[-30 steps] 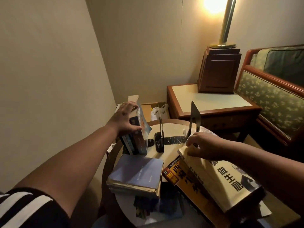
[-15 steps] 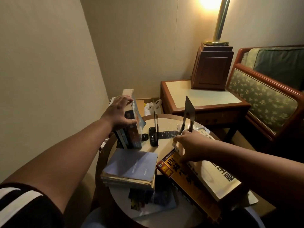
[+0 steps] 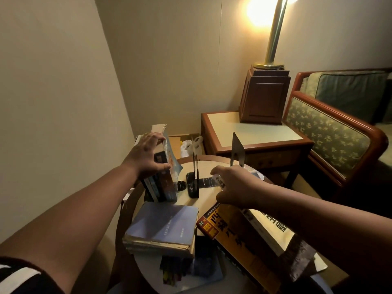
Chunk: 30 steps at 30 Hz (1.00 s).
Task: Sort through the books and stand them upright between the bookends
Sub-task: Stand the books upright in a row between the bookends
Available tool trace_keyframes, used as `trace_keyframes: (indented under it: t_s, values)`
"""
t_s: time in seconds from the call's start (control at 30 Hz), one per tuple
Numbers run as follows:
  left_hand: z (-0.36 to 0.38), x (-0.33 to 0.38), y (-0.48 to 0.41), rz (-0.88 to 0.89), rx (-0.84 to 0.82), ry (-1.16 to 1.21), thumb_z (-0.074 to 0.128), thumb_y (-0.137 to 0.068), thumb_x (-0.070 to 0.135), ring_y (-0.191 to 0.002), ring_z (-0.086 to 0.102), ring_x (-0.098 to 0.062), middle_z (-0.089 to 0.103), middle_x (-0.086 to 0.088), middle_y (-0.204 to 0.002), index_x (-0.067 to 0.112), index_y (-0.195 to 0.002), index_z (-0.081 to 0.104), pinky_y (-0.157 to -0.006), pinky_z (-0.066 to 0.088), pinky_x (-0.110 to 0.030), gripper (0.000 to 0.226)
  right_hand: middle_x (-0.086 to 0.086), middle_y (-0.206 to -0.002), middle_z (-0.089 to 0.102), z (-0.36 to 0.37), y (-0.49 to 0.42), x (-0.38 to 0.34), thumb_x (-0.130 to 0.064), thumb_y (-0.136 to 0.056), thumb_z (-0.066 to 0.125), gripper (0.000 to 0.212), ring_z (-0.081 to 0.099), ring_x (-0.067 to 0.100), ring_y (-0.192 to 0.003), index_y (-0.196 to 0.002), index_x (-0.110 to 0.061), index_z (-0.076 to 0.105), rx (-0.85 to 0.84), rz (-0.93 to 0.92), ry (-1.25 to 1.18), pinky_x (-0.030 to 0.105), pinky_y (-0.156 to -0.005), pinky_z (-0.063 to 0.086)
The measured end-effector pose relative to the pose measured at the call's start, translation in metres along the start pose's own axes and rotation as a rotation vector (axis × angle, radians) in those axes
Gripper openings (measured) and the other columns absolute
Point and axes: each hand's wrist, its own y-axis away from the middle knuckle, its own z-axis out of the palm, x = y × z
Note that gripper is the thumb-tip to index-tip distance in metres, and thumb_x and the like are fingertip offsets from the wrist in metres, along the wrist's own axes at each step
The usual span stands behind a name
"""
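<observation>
Left hand (image 3: 146,158) is clasping the upright books (image 3: 163,183) on the table (image 3: 207,200), just outside the left bookend (image 3: 195,172). Right hand (image 3: 237,185) is gripping the cream book (image 3: 273,232), which is lying across the yellow book (image 3: 231,236) near the right bookend (image 3: 236,151).

Head camera, looking forward-down, close over round table (image 3: 212,166).

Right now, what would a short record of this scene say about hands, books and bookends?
Left hand: grips the upright books from above
Right hand: grips the end of the cream book
Bookends: left bookend and right bookend, upright on the round table
Upright books: left of both bookends, not between them
Lying flat: blue book, yellow book
Behind: lit lamp
</observation>
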Motion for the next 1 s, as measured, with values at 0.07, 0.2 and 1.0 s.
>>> trace_keyframes:
  t_s: [0.07,0.2,1.0]
  values:
    - [0.0,0.0,0.0,0.007,0.003,-0.002,0.086,-0.064,0.045,-0.136,0.037,-0.028,0.035,0.0,-0.151,0.03,-0.137,0.035,-0.1,0.047,-0.053,0.09,0.004,-0.124,0.063,-0.008,0.002,-0.004,-0.022,-0.082,0.078,0.059,0.06,0.015,-0.092,-0.136,-0.022,0.052,0.117,-0.041,-0.067,0.014,-0.053,0.052]
    - [-0.001,-0.001,0.0,0.009,0.005,0.001,0.085,-0.064,0.047,-0.138,0.036,-0.027,0.034,0.0,-0.152,0.031,-0.137,0.035,-0.102,0.045,-0.052,0.09,0.007,-0.116,0.066,-0.026,0.002,-0.006,-0.016,-0.08,0.08,0.056,0.066,0.018,-0.096,-0.13,-0.016,0.056,0.405,-0.111,-0.158,0.017,-0.064,0.056]
    - [0.001,-0.004,-0.004,0.004,-0.014,0.007,0.087,-0.062,0.048,-0.137,0.037,-0.028,0.034,0.0,-0.151,0.03,-0.137,0.036,-0.1,0.046,-0.053,0.092,0.009,-0.113,0.072,-0.064,0.027,0.034,-0.006,-0.088,0.067,0.047,0.066,0.012,-0.085,-0.132,-0.017,0.054,0.564,-0.153,-0.109,0.004,-0.054,0.048]
